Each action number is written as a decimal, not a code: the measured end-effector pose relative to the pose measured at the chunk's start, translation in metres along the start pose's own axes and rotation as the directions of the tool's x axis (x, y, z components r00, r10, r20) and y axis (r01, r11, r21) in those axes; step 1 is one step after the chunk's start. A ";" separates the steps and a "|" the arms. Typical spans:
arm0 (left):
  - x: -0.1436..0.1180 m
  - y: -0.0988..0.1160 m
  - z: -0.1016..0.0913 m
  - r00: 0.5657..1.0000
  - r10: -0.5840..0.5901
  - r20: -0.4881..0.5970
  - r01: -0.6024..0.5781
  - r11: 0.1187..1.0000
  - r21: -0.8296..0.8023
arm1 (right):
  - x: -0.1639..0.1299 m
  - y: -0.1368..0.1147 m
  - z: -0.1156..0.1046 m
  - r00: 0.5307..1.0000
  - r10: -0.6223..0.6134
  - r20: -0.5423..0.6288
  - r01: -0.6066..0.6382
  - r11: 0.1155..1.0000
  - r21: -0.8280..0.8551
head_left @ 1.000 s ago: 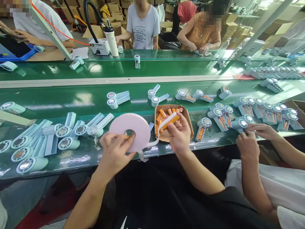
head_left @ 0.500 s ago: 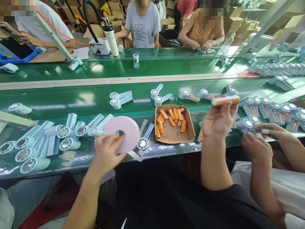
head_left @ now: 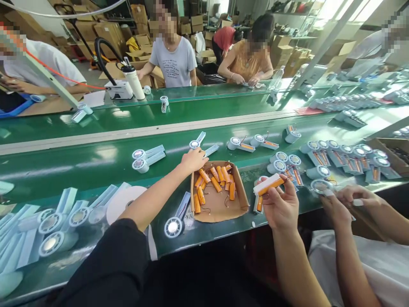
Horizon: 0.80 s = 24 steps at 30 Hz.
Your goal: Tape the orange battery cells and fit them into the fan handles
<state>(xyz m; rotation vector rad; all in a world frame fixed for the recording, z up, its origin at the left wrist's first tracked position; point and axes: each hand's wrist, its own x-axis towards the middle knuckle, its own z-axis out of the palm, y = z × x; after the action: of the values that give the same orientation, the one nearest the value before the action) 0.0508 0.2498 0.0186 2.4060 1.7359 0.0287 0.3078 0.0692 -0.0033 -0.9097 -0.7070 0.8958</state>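
My left hand is stretched across to a pale blue handheld-fan housing. Its fingers curl over the round head, which they hide; the trough-shaped handle sticks out to the right. Just behind it lies another fan housing. Raised above the bench edge, my right hand pinches an orange battery with a strip of white tape along its side. Between my hands stands a cardboard tray with several orange wired batteries. The tape roll lies on the bench, partly covered by my left arm.
Several fan housings crowd the bench at left, and one sits beside the tray. Units with batteries fill the right side. A co-worker's hands work close to my right arm. Other people stand across the green belt.
My left hand has let go of the tape roll and reached forward to a fan housing. My right hand has lowered the battery somewhat. The view has shifted, showing more of the room.
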 end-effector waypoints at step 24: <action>0.148 0.034 0.007 0.906 0.341 0.252 -0.360 0.932 0.030 | 0.207 0.074 0.053 0.808 0.230 0.542 0.434 0.390 -0.812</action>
<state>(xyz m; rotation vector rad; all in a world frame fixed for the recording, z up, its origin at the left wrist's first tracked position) 0.1306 0.3779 0.0037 2.6163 1.2044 -0.2787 0.3336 0.2933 -0.0163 -1.5717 -1.9519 0.5833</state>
